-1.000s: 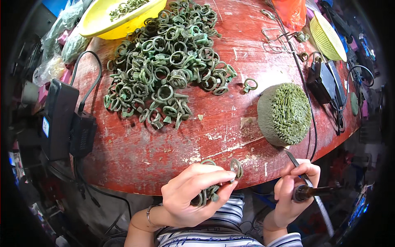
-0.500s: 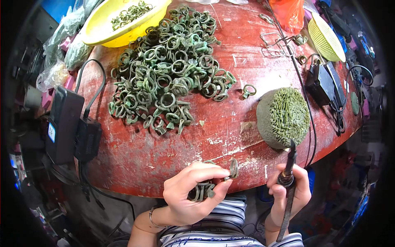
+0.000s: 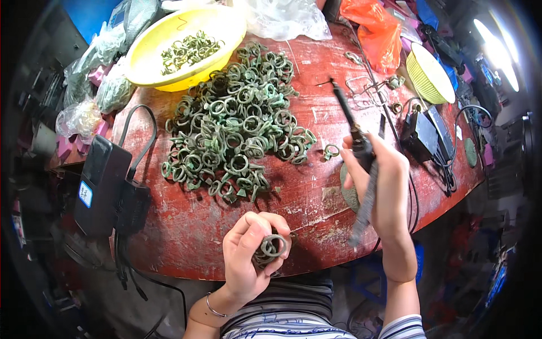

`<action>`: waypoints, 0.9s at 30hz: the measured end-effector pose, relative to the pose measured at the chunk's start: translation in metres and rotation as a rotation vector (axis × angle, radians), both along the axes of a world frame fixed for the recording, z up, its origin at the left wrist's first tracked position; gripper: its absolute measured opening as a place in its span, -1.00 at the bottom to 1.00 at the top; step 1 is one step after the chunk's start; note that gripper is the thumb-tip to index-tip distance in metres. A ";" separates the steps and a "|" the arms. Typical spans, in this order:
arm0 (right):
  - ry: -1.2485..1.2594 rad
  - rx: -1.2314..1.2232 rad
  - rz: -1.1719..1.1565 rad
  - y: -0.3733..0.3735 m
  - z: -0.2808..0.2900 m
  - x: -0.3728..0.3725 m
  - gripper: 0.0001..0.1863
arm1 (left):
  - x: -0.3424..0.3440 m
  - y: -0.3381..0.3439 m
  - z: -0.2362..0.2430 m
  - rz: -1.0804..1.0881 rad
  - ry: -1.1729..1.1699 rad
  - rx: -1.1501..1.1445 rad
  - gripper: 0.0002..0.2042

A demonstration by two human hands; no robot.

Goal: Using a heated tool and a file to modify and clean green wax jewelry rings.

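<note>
My left hand (image 3: 254, 254) is closed round a small bunch of grey-green rings (image 3: 274, 245) at the table's front edge. My right hand (image 3: 384, 192), raised over the table's right side, grips a black pen-shaped tool (image 3: 345, 104) with a thin tip, along with a long flat dark strip (image 3: 364, 217). A round green textured block (image 3: 346, 192) is mostly hidden behind that hand. A big pile of greenish metal rings (image 3: 231, 135) covers the middle of the red table (image 3: 169, 243), and a lone ring (image 3: 331, 151) sits right of it.
A yellow basin (image 3: 141, 63) of small pieces stands at the back left. A black power unit (image 3: 101, 181) with cables is left, another black box (image 3: 423, 135) right. Plastic bags (image 3: 279, 17), an orange bag (image 3: 372, 31) and a pale yellow basket (image 3: 430, 73) line the back.
My right hand has lifted and moved forward over the green block with the tool and strip. My left hand has turned, its rings now facing up. The view has shifted.
</note>
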State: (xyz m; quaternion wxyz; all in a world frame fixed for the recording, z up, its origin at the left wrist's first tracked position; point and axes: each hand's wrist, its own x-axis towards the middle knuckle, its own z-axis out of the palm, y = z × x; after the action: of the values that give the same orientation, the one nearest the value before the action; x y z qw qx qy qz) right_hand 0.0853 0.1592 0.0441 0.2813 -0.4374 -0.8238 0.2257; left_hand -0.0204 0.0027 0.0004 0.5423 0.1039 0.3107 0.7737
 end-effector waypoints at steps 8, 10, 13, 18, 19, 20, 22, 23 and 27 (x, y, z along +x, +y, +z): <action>-0.132 0.067 0.148 0.016 -0.010 -0.015 -0.80 | -0.008 0.001 -0.007 -0.090 -0.259 0.145 -0.69; -0.158 0.034 0.140 0.016 -0.007 -0.017 -0.80 | -0.006 0.001 -0.010 -0.113 -0.231 0.171 -0.71; -0.154 0.089 0.172 0.019 -0.013 -0.012 -0.79 | -0.005 0.004 -0.006 -0.125 -0.197 0.174 -0.81; -0.124 0.032 0.196 0.015 -0.006 -0.012 -0.81 | -0.003 0.001 -0.002 -0.129 -0.148 0.069 -0.88; -0.123 0.034 0.201 0.013 -0.005 -0.009 -0.81 | -0.002 0.000 -0.002 -0.127 -0.107 0.041 -0.89; -0.106 -0.062 0.157 0.010 -0.004 -0.005 -0.82 | -0.001 0.000 -0.001 -0.100 -0.095 0.050 -0.91; -0.028 -0.224 0.085 -0.004 0.005 0.001 -0.86 | 0.000 0.000 0.004 -0.107 -0.022 -0.005 -0.89; 0.068 -0.289 0.065 -0.012 0.006 0.006 -0.90 | 0.000 0.001 0.009 -0.124 0.050 -0.058 -0.85; 0.388 -0.398 0.158 -0.056 0.014 0.022 -0.90 | 0.002 0.010 0.013 -0.214 0.021 -0.150 -0.72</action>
State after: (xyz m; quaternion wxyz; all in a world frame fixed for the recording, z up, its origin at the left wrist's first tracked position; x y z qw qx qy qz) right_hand 0.1072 0.1036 0.0579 0.3239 -0.3670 -0.7257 0.4835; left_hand -0.0181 0.0126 0.0137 0.6247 0.1037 0.3605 0.6849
